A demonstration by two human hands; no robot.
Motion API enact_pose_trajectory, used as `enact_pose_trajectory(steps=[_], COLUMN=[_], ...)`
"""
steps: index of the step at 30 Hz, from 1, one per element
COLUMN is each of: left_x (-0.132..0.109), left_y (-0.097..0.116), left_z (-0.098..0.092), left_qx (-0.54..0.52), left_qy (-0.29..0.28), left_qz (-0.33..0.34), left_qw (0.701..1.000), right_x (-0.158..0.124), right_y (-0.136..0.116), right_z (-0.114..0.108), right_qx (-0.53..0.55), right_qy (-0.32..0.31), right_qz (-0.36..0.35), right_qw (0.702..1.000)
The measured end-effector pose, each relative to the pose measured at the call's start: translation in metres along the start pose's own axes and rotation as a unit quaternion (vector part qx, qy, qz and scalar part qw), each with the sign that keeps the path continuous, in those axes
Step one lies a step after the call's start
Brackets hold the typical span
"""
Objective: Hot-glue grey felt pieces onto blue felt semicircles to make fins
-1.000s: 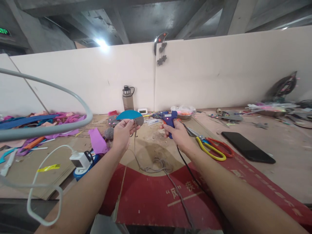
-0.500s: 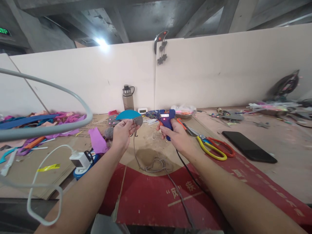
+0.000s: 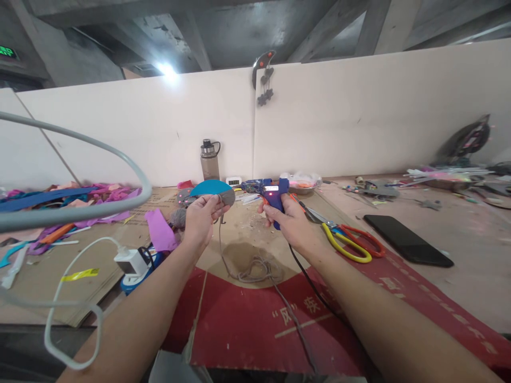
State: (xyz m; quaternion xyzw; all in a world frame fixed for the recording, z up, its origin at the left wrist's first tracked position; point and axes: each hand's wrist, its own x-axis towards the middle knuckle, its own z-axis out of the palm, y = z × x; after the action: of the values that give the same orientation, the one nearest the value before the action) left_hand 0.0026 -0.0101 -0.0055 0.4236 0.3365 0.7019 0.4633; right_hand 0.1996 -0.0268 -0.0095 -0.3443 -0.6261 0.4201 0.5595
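Observation:
My left hand (image 3: 200,219) is closed on a blue half-round felt piece (image 3: 210,188) with a grey edge, held up above the table. A grey cord (image 3: 247,272) hangs from it and coils on the cardboard below. My right hand (image 3: 288,220) grips the handle of a blue hot glue gun (image 3: 268,190). The gun's nozzle points left toward the felt piece, a short gap away. Its red light is on, and its black cable (image 3: 307,277) trails back along my right arm.
Yellow and red scissors (image 3: 346,242) lie right of my right hand, a black phone (image 3: 408,246) further right. Felt scraps (image 3: 75,204) cover the left side. A white charger (image 3: 131,259) with cables sits front left. A water bottle (image 3: 209,161) stands by the white partition.
My right hand has lifted the glue gun and turned its nozzle left, closer to the felt piece. The left hand has stayed put.

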Motion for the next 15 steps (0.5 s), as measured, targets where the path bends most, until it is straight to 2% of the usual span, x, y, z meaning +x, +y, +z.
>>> enact_pose_trajectory(steps=[9,15], left_x=[0.0011,0.0006], left_y=[0.0001,-0.0003], left_z=[-0.0009,-0.0009], left_qx=[-0.013,-0.003], left_qy=[0.003,-0.003], left_qz=[0.000,0.001], left_qw=[1.000,1.000], right_x=[-0.0012,-0.0010], right_y=[-0.0016,-0.0017], right_z=[0.0011,0.0010], right_qx=[0.011,0.011], right_qy=[-0.012,0.003], right_qz=[-0.005,-0.001], right_qw=[1.000,1.000])
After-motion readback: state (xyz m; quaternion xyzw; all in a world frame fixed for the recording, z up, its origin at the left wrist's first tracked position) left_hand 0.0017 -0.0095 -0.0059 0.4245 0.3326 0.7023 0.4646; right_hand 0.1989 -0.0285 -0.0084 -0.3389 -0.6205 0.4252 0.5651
